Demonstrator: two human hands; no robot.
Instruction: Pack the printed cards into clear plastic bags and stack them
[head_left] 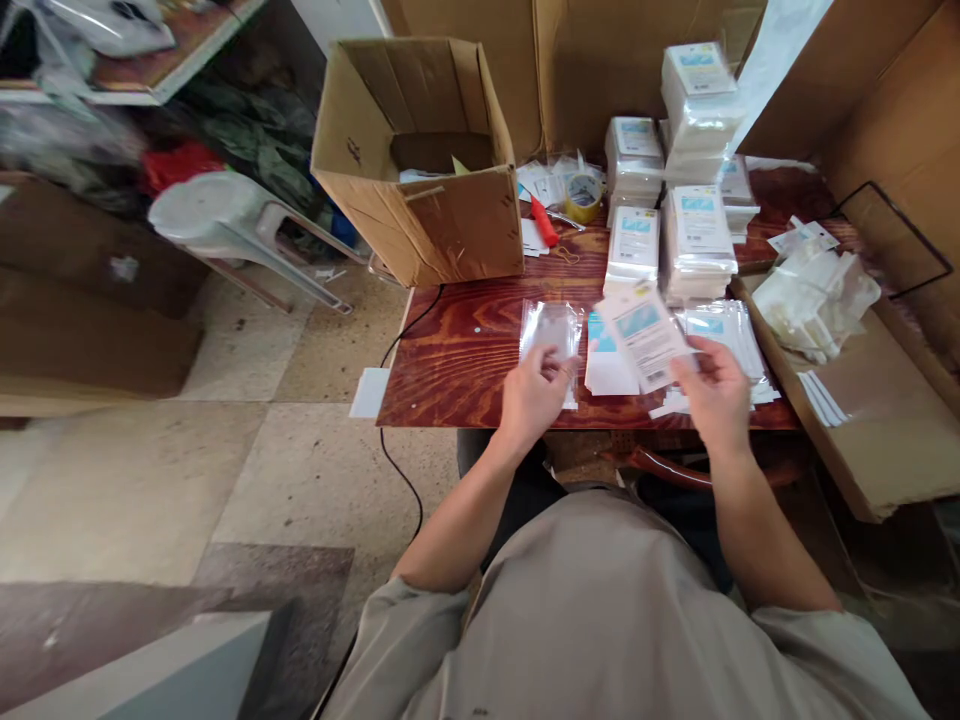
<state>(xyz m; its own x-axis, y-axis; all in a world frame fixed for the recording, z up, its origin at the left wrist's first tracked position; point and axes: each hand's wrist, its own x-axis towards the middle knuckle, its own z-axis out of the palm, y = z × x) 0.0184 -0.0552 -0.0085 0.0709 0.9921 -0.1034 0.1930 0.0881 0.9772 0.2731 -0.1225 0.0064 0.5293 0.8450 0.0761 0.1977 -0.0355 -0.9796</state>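
Between the thumb and fingers of my right hand (718, 395) is a printed card (641, 335) with a blue panel, in a clear sleeve, tilted above the table. My left hand (536, 395) rests at a pile of clear plastic sleeves (551, 325), its fingers curled and closed; whether a sleeve is pinched in them is hidden. Under the held card, a stack of white and blue cards (609, 375) lies between my hands. Beyond my right hand is a spread pile of sleeved cards (724, 325), partly covered by that hand.
Tall stacks of packed cards (701, 240) stand behind. An open cardboard box (457, 225) sits at the table's back left, near a tape roll (583, 195) and a red-handled tool (544, 222). A cardboard tray (885, 400) borders the right side. A white stool (217, 215) stands left.
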